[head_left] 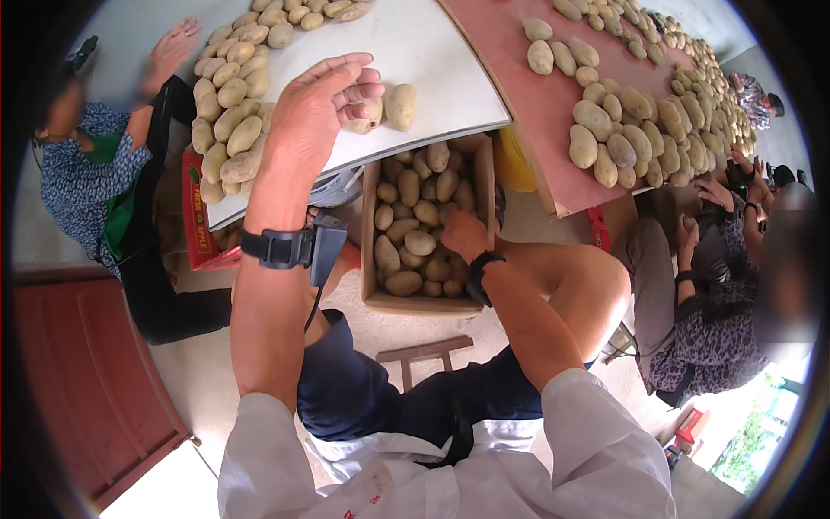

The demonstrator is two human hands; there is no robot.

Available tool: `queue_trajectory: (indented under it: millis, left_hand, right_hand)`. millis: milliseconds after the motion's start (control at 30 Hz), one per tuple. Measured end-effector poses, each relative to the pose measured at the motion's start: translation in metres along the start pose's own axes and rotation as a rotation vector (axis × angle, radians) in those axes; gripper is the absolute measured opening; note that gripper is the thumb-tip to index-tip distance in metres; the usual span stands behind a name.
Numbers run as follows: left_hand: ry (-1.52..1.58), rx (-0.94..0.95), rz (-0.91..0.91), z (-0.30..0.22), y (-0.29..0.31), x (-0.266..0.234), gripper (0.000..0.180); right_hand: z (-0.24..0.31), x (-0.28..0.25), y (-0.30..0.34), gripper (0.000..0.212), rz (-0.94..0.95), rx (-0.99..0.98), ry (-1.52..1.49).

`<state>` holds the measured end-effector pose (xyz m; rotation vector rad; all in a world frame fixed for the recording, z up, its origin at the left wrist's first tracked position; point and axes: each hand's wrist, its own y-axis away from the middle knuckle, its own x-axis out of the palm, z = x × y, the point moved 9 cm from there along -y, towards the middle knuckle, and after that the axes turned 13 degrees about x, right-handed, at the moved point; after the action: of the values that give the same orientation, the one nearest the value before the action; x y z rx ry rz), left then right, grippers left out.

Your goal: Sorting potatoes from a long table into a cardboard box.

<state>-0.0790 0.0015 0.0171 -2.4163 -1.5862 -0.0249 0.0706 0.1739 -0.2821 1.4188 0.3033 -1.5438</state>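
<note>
My left hand (316, 108) is over the white tabletop (424, 60), its fingers loosely curled and slightly apart, with nothing seen in the grasp. A potato (369, 117) lies right by its fingertips, partly covered by them, and a second potato (400, 107) rests just to the right. Down in an open cardboard box (422, 304) between my knees, my right hand (465, 233) touches the heap of potatoes (418, 242). Its fingertips are hidden, so whether it grips one does not show. Both wrists wear black bands; the left one carries a small grey device (328, 246).
More potatoes (233, 91) are piled along the table's left side. A red-brown tabletop (549, 130) on the right holds many others. A red carton (203, 225) stands left, and a yellow bucket (516, 160) sits beneath the tables. People sit on both sides.
</note>
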Motion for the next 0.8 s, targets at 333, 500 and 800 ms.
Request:
queue_trajectory:
  millis: [333, 500, 800]
  left_hand:
    - [0.117, 0.053, -0.043, -0.012, -0.01, -0.023, 0.031]
    - [0.147, 0.061, -0.017, -0.01, -0.013, -0.016, 0.031]
    - [0.134, 0.07, -0.034, -0.017, -0.004, -0.013, 0.029]
  right_hand:
    - [-0.008, 0.034, -0.005, 0.028, -0.15, -0.093, 0.12]
    - [-0.019, 0.028, -0.019, 0.054, 0.255, 0.084, -0.229]
    - [0.058, -0.14, 0.042, 0.057, 0.388, 0.008, -0.737]
